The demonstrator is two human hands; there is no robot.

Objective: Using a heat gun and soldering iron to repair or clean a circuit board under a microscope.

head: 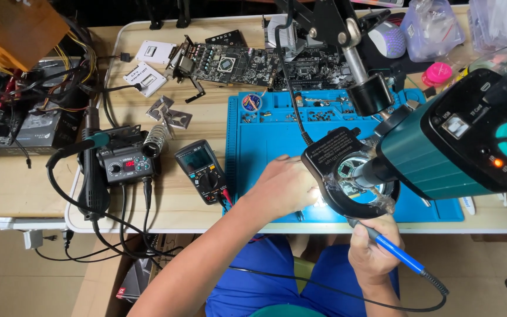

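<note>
There is only one view, from a camera on the person's head. It looks steeply down and forward over the left hand [286,188] and the right hand [371,252], quite near to them. Beyond the hands it reaches the far edge of the pale wooden table [206,126]; below them it shows the lap.

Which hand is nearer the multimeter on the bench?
Left. The left hand rests on the blue mat just right of the multimeter. The right hand, gripping a blue soldering iron, sits farther right, below the ring light.
</note>
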